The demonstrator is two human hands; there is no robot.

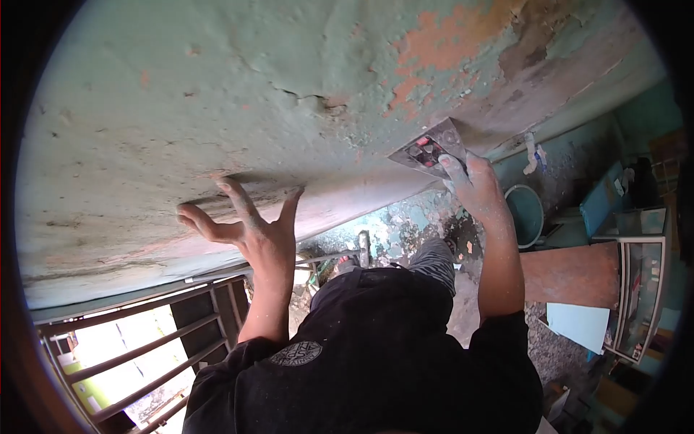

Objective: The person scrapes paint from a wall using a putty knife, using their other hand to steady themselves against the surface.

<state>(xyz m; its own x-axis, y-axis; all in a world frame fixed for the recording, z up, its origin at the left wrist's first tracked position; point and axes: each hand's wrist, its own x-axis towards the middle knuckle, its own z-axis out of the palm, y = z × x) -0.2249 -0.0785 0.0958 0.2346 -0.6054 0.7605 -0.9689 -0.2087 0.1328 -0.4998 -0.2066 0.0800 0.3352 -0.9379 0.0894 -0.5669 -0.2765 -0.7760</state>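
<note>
Peeling green wall above a rubble-strewn floor; our left hand splays open, right hand grips scraper, handle hidden.

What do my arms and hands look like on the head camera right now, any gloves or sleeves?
No gloves: the left hand and right hand are bare, as are both arms up to the short black sleeves. These belong to a black shirt with a round white emblem near the left sleeve. Pale dust and paint flecks speckle the right hand and its forearm.
</note>
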